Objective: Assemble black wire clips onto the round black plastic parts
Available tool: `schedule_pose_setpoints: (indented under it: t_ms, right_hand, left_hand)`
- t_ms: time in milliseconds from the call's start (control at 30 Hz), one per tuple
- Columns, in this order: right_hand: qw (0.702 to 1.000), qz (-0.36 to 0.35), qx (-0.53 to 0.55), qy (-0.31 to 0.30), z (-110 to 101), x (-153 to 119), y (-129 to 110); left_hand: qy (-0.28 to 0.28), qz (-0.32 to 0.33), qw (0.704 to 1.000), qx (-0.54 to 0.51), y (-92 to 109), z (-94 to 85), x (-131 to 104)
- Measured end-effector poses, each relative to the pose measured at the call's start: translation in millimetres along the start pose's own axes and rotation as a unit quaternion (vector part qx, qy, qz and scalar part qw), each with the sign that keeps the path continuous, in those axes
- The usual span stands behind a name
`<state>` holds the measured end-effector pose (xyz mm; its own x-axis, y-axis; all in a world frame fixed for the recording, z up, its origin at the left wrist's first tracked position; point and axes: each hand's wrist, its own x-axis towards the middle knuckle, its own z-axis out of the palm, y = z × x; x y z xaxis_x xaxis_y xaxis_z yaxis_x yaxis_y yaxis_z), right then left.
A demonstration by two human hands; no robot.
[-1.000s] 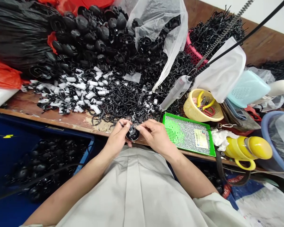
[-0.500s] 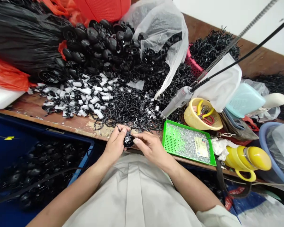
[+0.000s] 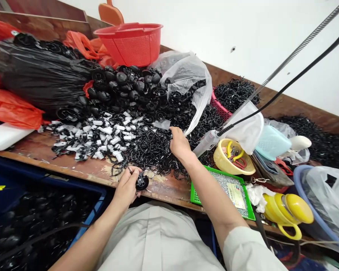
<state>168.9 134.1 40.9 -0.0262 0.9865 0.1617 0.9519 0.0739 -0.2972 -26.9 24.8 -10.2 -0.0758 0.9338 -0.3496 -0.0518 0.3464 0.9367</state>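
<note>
My left hand [image 3: 127, 184] is closed around a round black plastic part [image 3: 142, 182], held just above the table's front edge. The inner side of this part faces up, with small fittings on it. My right hand [image 3: 179, 143] is stretched out over a heap of small black pieces [image 3: 155, 148]. Its index finger and thumb look slightly apart, nothing visible between them, and the other fingers are hidden. Close to its right hangs a grey, pen-shaped power screwdriver [image 3: 207, 142] on a spring and a black cable.
White-and-black pieces [image 3: 101, 131] lie left of the heap, with round black shells [image 3: 130, 82] behind. At right are a green tray [image 3: 196, 197] of small metal pieces, a yellow basket [image 3: 233, 165] holding pliers, and a yellow bottle [image 3: 285, 207]. A blue bin [image 3: 87, 222] stands at lower left.
My right hand has left the round part and moved forward and up to the heap. My left hand keeps hold of the part. The view has tilted upward, showing more wall.
</note>
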Motion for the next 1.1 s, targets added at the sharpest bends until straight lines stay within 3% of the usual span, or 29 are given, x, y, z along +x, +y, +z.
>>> schedule_pose_setpoints:
  t_ms: [100, 233, 333, 400, 533, 633, 733, 833, 933, 1100]
  right_hand:
    - [0.997, 0.030, -0.055, -0.033, 2, 16, -10]
    - [0.998, 0.019, -0.052, -0.029, -3, -9, -2]
    - [0.998, -0.040, 0.053, -0.005, -4, -49, 15]
    - [0.989, -0.082, 0.120, -0.027, 0, -77, 22]
    - [0.966, -0.219, 0.048, -0.126, 17, -123, 21]
    - [0.949, -0.287, 0.021, -0.133, 23, -144, 18]
    - [0.965, -0.242, 0.060, -0.076, 19, -159, 24]
    - [0.991, -0.117, 0.051, -0.029, 11, -166, 30]
    - [0.997, -0.050, -0.001, -0.054, 11, -162, 24]
    - [0.990, -0.072, -0.035, -0.113, 21, -145, 15]
  left_hand:
    - [-0.026, 0.006, 1.000, -0.004, -1, -2.5, 0]
    - [-0.042, 0.020, 0.999, -0.016, -6, -4.8, 4]
    - [-0.057, 0.023, 0.998, -0.021, -9, -4.5, 7]
    - [-0.069, 0.018, 0.997, -0.027, -8, -2.8, 8]
    - [-0.079, 0.008, 0.995, -0.059, -1, 3.4, 7]
    - [-0.077, 0.017, 0.993, -0.087, 6, 6.9, 4]
    - [-0.069, 0.019, 0.993, -0.093, 9, 7.7, 2]
    - [-0.076, 0.008, 0.993, -0.094, 8, 9.3, 1]
    - [-0.099, 0.001, 0.991, -0.094, 6, 14.3, 1]
    - [-0.128, 0.003, 0.989, -0.080, 6, 18.4, -2]
